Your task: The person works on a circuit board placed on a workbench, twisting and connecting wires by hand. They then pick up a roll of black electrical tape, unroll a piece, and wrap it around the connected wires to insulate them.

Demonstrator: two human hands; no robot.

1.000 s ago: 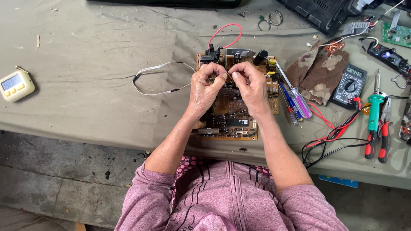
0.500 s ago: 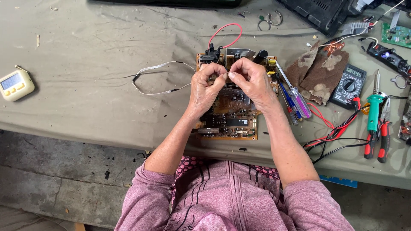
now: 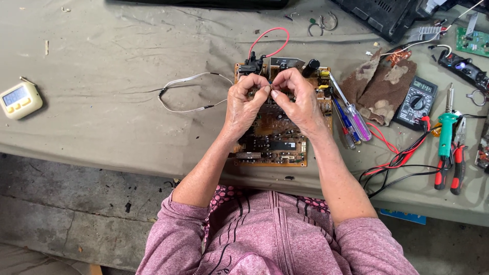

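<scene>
1. Nearest: the person's pink sleeves and zipped top, seen from above. Below the table edge, a stained, cracked concrete floor (image 3: pixel 66 203).
2. Work surface: a table draped in a wrinkled grey-green cloth (image 3: pixel 102 127), which folds over the near edge.
3. Centre: a brown circuit board (image 3: pixel 275 145) lies flat on the cloth, its near edge close to the table edge.
4. Left hand (image 3: pixel 244 109) and right hand (image 3: pixel 300 104) meet above the far half of the board, fingertips pinched together on something small. What they grasp is too small to tell.
5. Left of the board: a thin white wire loop (image 3: pixel 183 94). Far left, well apart, a pale yellow timer (image 3: pixel 19 99).
6. Right of the board, just beside it: screwdrivers (image 3: pixel 351 119) with purple and blue handles; then brown rags (image 3: pixel 379 84), a black multimeter (image 3: pixel 416 102) with red and black leads, a green soldering iron (image 3: pixel 445 127) and red-handled pliers (image 3: pixel 456 165).
7. Far edge: a red wire loop (image 3: pixel 270 43) rising from the board; black casing (image 3: pixel 382 15) at far right.
</scene>
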